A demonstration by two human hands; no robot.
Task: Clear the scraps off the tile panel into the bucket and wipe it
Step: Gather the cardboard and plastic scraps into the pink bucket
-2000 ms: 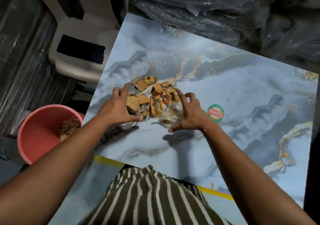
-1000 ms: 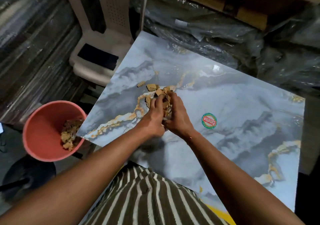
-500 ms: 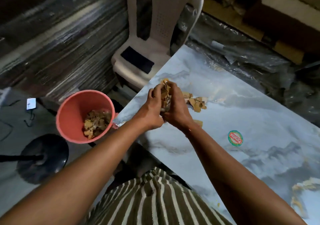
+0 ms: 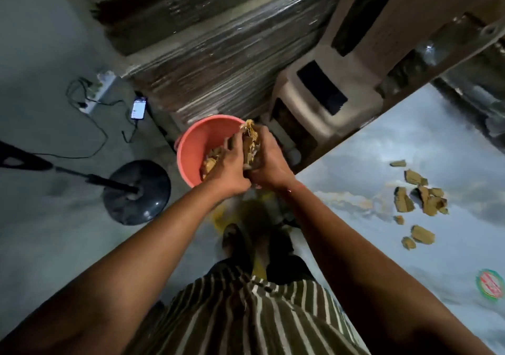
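Observation:
My left hand and my right hand are cupped together around a bundle of brown cardboard scraps, held over the right side of the pink bucket. Earlier scraps lie inside the bucket, partly hidden by my left hand. The marble-patterned tile panel stretches to the right, with several loose scraps lying on it.
A white plastic chair stands behind the bucket. A black fan base and its pole sit on the floor at left, with a phone and cables beyond. A round sticker is on the panel.
Both hands lifted the gathered scraps off the panel and carried them left, over the bucket. My view turned left, so the panel now lies at the right edge.

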